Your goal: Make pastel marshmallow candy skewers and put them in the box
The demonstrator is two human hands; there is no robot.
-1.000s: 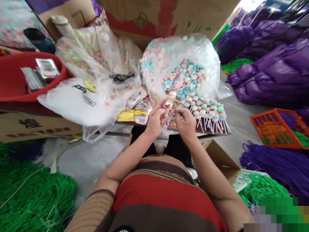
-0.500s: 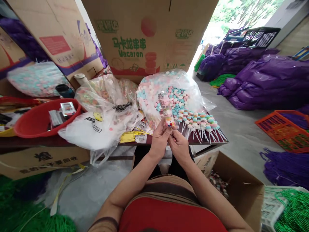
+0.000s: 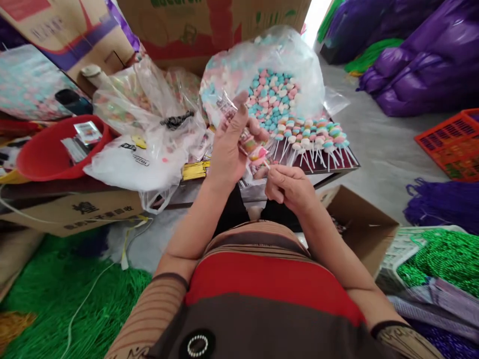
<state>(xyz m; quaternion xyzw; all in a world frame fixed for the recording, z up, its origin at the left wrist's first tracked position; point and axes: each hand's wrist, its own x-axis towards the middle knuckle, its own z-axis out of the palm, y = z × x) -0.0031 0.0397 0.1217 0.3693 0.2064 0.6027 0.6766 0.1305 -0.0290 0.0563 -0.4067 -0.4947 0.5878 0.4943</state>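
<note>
While left hand clasps wrapped candy skewer and right hand pinches its stick, bagging seems underway, next probably needing a straightening tug.

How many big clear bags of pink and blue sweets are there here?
2: the open bag just beyond the left hand, and the second bag at the left edge, behind the red basin. Others may be hidden.

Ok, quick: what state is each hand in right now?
Left hand: partly closed, holding the wrapped candy.
Right hand: closed, fingertips pinching the candy's white stick.
</note>
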